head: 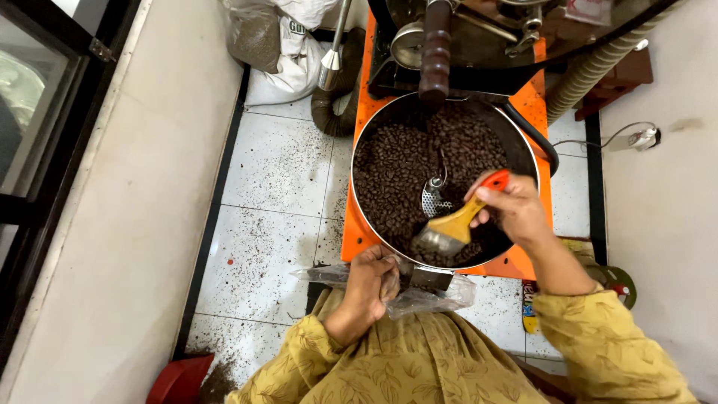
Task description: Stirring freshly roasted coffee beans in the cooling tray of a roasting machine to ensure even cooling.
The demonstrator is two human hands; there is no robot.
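The fingers of the right hand (514,209) are curled tight round the orange-tipped handle of a paintbrush (456,224), whose yellow wooden body slants down toward seven o'clock, the bristles touching the roasted coffee beans (404,172). The beans fill a round steel cooling tray (523,142), heaped mostly from nine to twelve o'clock, with a perforated metal patch showing bare near the centre beside a stirring arm. The left hand (372,280) is closed on the mouth of a clear plastic bag (434,298), pressed against the tray's rim at six o'clock, where a small chute sticks out. The tray sits on an orange machine body (357,232). At eleven o'clock a dark wooden handle (435,49) hangs over it. Spilled grounds speckle the white tiled floor (277,172) at nine o'clock.
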